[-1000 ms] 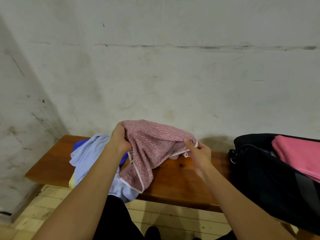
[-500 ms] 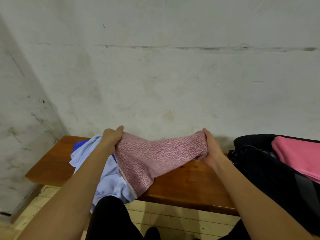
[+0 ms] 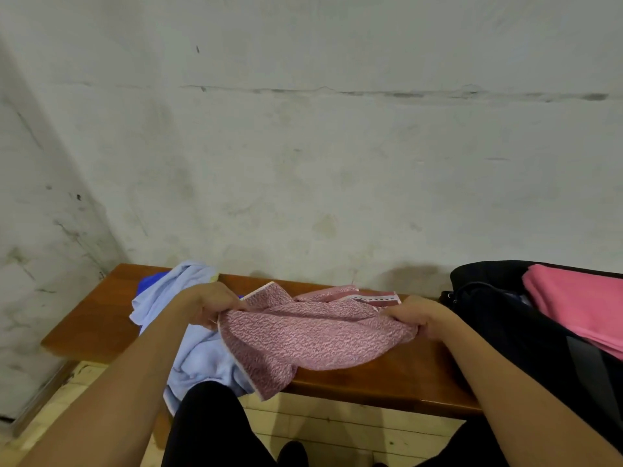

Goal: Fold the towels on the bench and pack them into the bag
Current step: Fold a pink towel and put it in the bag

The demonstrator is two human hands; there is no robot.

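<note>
A mottled pink towel (image 3: 303, 335) lies spread across the wooden bench (image 3: 91, 318), one corner hanging over the front edge. My left hand (image 3: 209, 303) grips its left edge and my right hand (image 3: 416, 315) grips its right edge, stretching it between them. A light blue towel (image 3: 199, 355) lies crumpled under my left arm, draping off the bench, with a darker blue cloth (image 3: 151, 283) showing behind it. At the right stands the black bag (image 3: 505, 328), open, with a folded bright pink towel (image 3: 580, 305) inside.
A stained white wall rises directly behind the bench. A second wall closes in on the left. Below the bench is a pale wood floor, with my dark-trousered legs (image 3: 209, 429) in front of it.
Both hands have pulled apart and come down, and the pink towel has gone from bunched in the air to stretched out flat on the bench.
</note>
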